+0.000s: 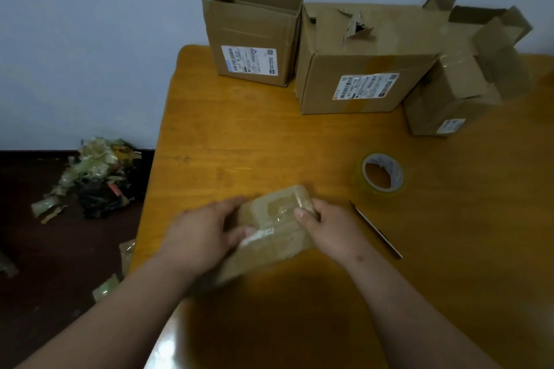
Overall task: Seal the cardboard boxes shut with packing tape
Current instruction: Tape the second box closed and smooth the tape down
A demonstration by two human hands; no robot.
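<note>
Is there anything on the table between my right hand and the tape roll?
Nothing visible. Bare table lies between the right hand, gripping the small box, and the tape roll. The thin blade lies nearer, off that line.

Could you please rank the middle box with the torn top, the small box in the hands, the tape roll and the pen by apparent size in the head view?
1. Middle box
2. Small box, though nearer the camera
3. Tape roll
4. Pen, long but thinnest
</note>
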